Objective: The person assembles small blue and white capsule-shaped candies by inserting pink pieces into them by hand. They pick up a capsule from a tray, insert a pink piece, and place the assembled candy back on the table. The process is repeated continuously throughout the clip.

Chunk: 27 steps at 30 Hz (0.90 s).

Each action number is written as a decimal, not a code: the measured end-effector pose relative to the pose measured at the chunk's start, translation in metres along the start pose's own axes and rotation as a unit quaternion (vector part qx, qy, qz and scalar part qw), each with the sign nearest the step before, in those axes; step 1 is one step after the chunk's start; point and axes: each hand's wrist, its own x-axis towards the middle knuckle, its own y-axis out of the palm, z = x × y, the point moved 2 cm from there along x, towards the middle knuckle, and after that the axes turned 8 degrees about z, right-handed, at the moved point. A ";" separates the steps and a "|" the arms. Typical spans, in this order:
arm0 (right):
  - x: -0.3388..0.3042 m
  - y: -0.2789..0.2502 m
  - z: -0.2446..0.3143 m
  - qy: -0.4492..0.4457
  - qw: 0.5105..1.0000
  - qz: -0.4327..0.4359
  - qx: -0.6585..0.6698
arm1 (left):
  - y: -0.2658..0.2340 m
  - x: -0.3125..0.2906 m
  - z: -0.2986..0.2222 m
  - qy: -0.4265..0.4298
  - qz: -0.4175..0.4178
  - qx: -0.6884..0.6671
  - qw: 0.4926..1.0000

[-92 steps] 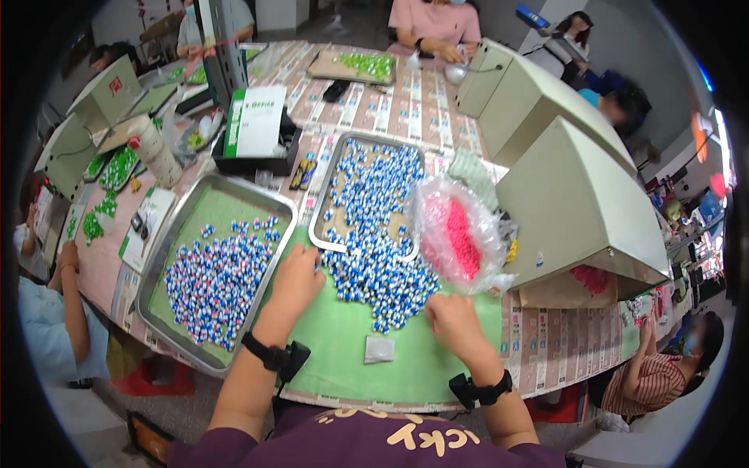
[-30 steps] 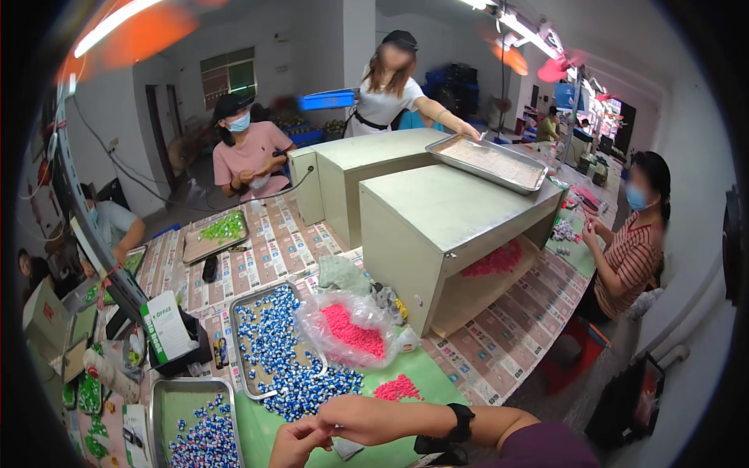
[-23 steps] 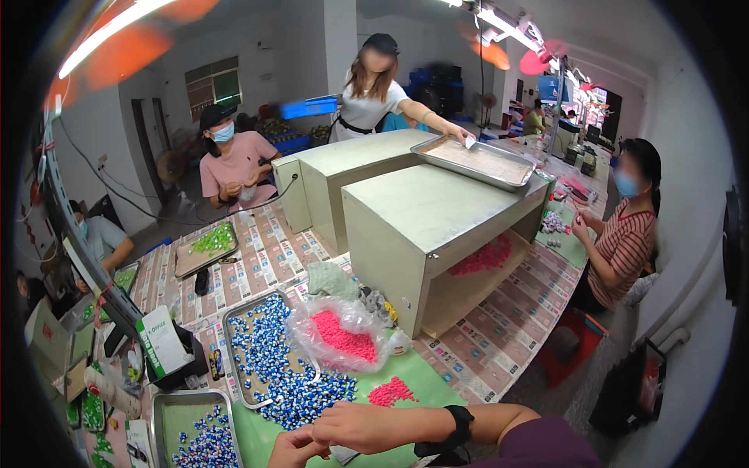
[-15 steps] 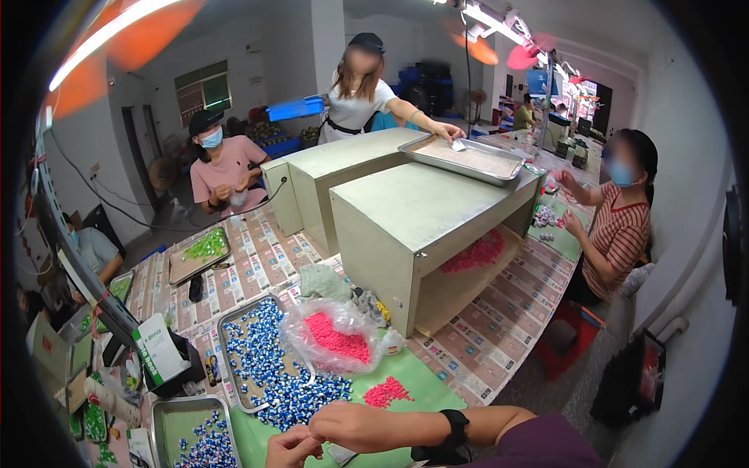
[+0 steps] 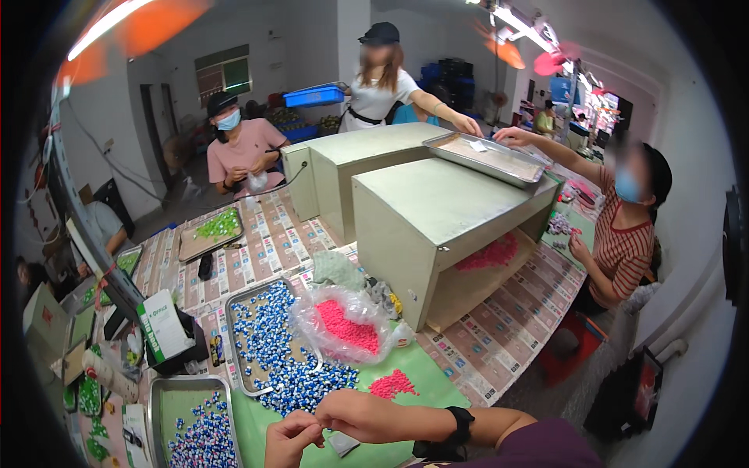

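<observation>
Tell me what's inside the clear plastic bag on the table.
The clear plastic bag holds a heap of small pink pieces; whatever lies beneath the heap's top layer is hidden.

A person's left hand point(image 5: 292, 438) and right hand point(image 5: 357, 413) meet at the fingertips here in front of me; anything pinched there is too small to make out. Just beyond the right hand, small bright pink pieces point(image 5: 393, 384) lie in a loose, low heap on a green mat point(image 5: 425, 373). To their left, a dense pile of tiny blue-and-white pieces point(image 5: 308, 388) spreads from the mat into a shallow metal tray point(image 5: 236, 342). Against it sits a crumpled clear plastic bag point(image 5: 306, 310), open, showing more pink pieces. Farther left, a second metal tray point(image 5: 175, 399) holds blue-and-white pieces, some with pink. A small, pale, squarish packet point(image 5: 342, 444) lies near the hands.
</observation>
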 end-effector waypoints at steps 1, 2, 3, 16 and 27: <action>-0.002 0.001 -0.001 0.000 1.000 -0.004 -0.016 | -0.004 0.002 0.004 0.017 0.002 -0.008 1.000; -0.002 0.002 -0.002 -0.004 0.999 -0.006 -0.032 | -0.007 0.003 0.006 0.037 0.002 -0.013 0.999; -0.001 0.003 -0.002 -0.009 0.999 0.002 -0.035 | -0.008 0.002 0.007 0.041 -0.004 -0.015 0.999; 0.002 0.001 -0.002 0.048 0.995 0.081 0.020 | -0.006 -0.003 0.009 0.026 0.005 0.026 0.999; -0.001 0.006 -0.002 0.081 0.995 0.050 0.017 | 0.000 -0.009 0.004 0.046 -0.029 0.060 0.997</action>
